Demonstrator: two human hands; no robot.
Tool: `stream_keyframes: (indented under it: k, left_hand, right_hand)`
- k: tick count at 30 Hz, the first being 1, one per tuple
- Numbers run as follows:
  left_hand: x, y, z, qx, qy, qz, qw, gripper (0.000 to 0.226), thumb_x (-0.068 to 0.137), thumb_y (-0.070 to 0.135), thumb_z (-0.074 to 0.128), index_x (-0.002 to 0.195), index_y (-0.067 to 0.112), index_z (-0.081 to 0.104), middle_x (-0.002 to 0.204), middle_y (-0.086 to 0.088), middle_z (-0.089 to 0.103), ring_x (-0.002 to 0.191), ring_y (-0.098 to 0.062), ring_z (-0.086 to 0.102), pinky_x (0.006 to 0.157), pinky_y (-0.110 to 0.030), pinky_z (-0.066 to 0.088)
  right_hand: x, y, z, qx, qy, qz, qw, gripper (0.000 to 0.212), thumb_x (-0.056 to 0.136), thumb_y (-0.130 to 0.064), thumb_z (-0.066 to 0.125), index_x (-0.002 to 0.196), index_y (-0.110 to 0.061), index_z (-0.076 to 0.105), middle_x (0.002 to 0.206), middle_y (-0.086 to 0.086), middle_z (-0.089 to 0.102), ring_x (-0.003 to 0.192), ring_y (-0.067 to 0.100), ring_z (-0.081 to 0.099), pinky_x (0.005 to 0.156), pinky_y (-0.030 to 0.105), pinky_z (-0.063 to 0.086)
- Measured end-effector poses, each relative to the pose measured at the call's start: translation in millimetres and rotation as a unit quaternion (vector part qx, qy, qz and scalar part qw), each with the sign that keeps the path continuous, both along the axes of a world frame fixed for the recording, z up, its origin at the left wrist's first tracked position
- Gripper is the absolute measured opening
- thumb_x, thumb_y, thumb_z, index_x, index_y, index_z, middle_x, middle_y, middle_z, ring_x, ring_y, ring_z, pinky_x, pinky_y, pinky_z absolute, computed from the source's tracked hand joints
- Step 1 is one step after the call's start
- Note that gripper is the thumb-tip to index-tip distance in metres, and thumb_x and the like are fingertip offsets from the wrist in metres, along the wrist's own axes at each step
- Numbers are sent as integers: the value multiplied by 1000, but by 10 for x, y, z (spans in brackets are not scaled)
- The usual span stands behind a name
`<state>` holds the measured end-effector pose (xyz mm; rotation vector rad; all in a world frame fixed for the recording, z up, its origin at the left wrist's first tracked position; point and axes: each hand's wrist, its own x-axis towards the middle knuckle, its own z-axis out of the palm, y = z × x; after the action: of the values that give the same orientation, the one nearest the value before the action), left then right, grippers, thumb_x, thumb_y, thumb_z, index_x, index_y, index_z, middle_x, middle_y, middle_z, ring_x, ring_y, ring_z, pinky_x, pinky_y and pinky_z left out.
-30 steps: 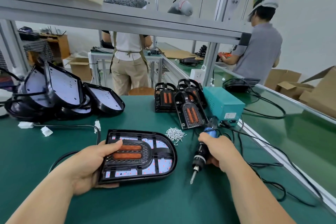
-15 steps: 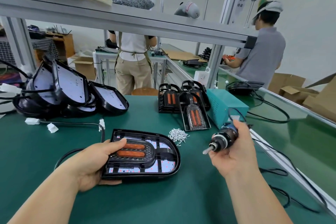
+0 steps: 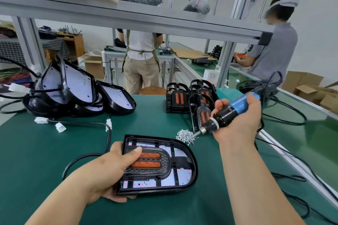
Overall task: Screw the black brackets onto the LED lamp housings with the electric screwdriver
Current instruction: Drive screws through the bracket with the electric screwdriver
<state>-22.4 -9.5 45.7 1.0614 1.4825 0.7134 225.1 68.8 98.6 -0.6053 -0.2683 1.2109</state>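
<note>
You're gripping the LED lamp housing (image 3: 182, 175) w/ your left hand (image 3: 108, 168) near the front edge of the table (image 3: 36, 151), approx. mid-width. Your thumb is pressing on top of the black bracket (image 3: 146, 171) and your fingers are curling under the housing's left end. The bracket is sitting inside the housing, orange strips facing up, rounded end pointing right. Can't tell whether the housing is lying flat on the mat or is tipped up slightly. Your right hand (image 3: 239, 124) is wrapping tight round the electric screwdriver (image 3: 236, 107), holding it above the table's right half, further back than the housing. The blue end is pointing up-right and the bit is aiming down-left at the loose screw pile (image 3: 184, 134). The bit tip is reaching the pile's edge, but contact isn't clear. The pile is lying just behind the housing's rounded end. Spare brackets (image 3: 178, 99) are standing in a cluster toward the back edge, right of centre, partly behind the screwdriver. More housings (image 3: 80, 93) are leaning in a stack at the back-left corner, w/ black cables and white connectors (image 3: 60, 127) trailing in front of them. The screwdriver's cord is looping along the right edge.
</note>
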Motion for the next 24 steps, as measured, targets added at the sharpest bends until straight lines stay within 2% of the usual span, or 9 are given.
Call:
stream_keyframes:
  k: [4, 7, 10, 12, 14, 17, 19, 21, 24]
  left_hand:
    - [181, -44, -3, 68, 63, 42, 995, 23, 93, 57, 50, 106, 40, 41, 98, -1, 71, 80, -24, 72, 52, -35, 59]
    - [268, -57, 10, 100, 110, 46, 988, 27, 96, 56, 43, 113, 35, 38, 99, 2, 66, 84, -18, 68, 51, -33, 60]
    - [224, -108, 74, 109, 184, 25, 977, 60, 82, 73, 32, 129, 35, 33, 91, -2, 71, 76, -15, 69, 54, -31, 59]
    - [145, -145, 143, 133, 270, 5, 954, 89, 68, 83, 24, 143, 35, 26, 89, 0, 72, 58, -10, 66, 54, -23, 53]
    - [49, -153, 227, 170, 319, 22, 932, 97, 61, 85, 26, 145, 38, 33, 106, 13, 68, 48, -9, 64, 64, -30, 53]
    - [-35, -169, 441, 257, 347, 58, 900, 58, 64, 91, 38, 109, 60, 57, 103, 28, 64, 58, -11, 72, 77, -45, 58]
    - [19, -31, 639, 293, 376, 41, 878, 40, 64, 86, 45, 97, 66, 58, 86, 30, 69, 69, -8, 72, 78, -41, 58]
    - [192, 235, 820, 304, 387, -5, 871, 33, 71, 71, 53, 96, 53, 65, 77, 34, 67, 65, 2, 67, 67, -26, 53]
    - [617, 764, 849, 267, 396, -92, 874, 11, 87, 38, 65, 81, 30, 71, 58, 18, 68, 50, 4, 61, 47, -14, 44]
  right_hand:
    - [33, 204, 217, 7, -33, -1, 999, 24, 89, -33, 67, 91, -12, 54, 65, 4, 60, 55, 18, 62, 55, 22, 50]
    - [4, 308, 239, 31, -11, 10, 999, 25, 90, -29, 68, 98, -12, 53, 67, 3, 57, 54, 16, 59, 55, 24, 49]
    - [-7, 315, 84, 36, 38, 9, 999, 28, 88, -34, 70, 97, -14, 52, 65, 1, 54, 53, 16, 56, 57, 24, 49]
    - [40, 274, -113, 19, 56, 2, 998, 28, 89, -37, 68, 95, -15, 51, 64, 1, 53, 54, 16, 55, 58, 24, 47]
    - [118, 233, -288, 5, 91, -18, 996, 27, 90, -37, 66, 89, -16, 49, 63, 1, 53, 53, 17, 56, 58, 24, 47]
    - [249, 215, -402, -4, 147, -47, 988, 29, 89, -36, 67, 83, -14, 49, 59, 2, 55, 51, 18, 58, 57, 22, 49]
    - [318, 240, -411, 2, 161, -58, 985, 28, 88, -35, 68, 82, -14, 49, 56, 2, 55, 52, 19, 59, 59, 22, 51]
    - [366, 259, -414, 15, 175, -63, 982, 28, 87, -36, 69, 85, -16, 50, 56, 2, 56, 53, 20, 60, 62, 23, 52]
    - [399, 264, -418, 25, 190, -69, 979, 28, 86, -38, 69, 90, -17, 50, 58, 3, 56, 54, 21, 61, 62, 24, 52]
